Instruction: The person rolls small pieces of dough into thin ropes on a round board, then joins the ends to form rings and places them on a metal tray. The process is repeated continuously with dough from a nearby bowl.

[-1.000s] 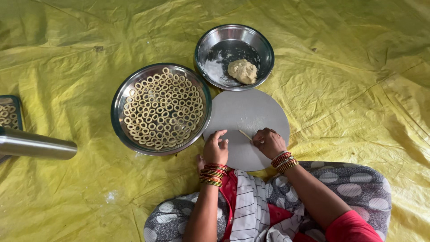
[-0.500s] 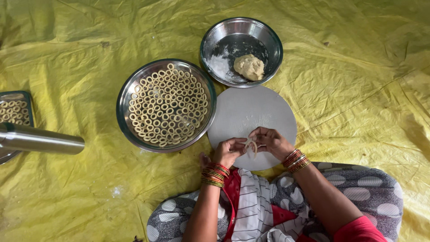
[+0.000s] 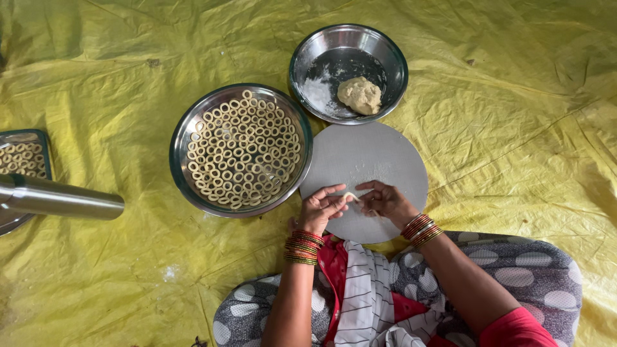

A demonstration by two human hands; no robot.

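Observation:
My left hand [image 3: 321, 209] and my right hand [image 3: 385, 201] meet over the near part of a round grey board [image 3: 379, 160]. Between their fingertips they pinch a small pale strip of dough [image 3: 351, 196], bent into a curve. Both wrists carry red and gold bangles. To the left of the board a steel plate [image 3: 183, 138] is filled with several small dough rings [image 3: 244, 151]. Behind the board a steel bowl [image 3: 308, 51] holds a lump of dough [image 3: 360, 94] and some white flour.
A crumpled yellow plastic sheet [image 3: 501, 103] covers the floor. A steel cylinder [image 3: 61, 198] lies at the left edge, beside another tray [image 3: 45, 144] with dough rings. My lap, in spotted grey cloth [image 3: 533, 276], fills the bottom of the view.
One second ago my hands lay apart on the board with a thin dough stick by the right one. Now both hands are together and hold the dough strip, bent, between the fingertips.

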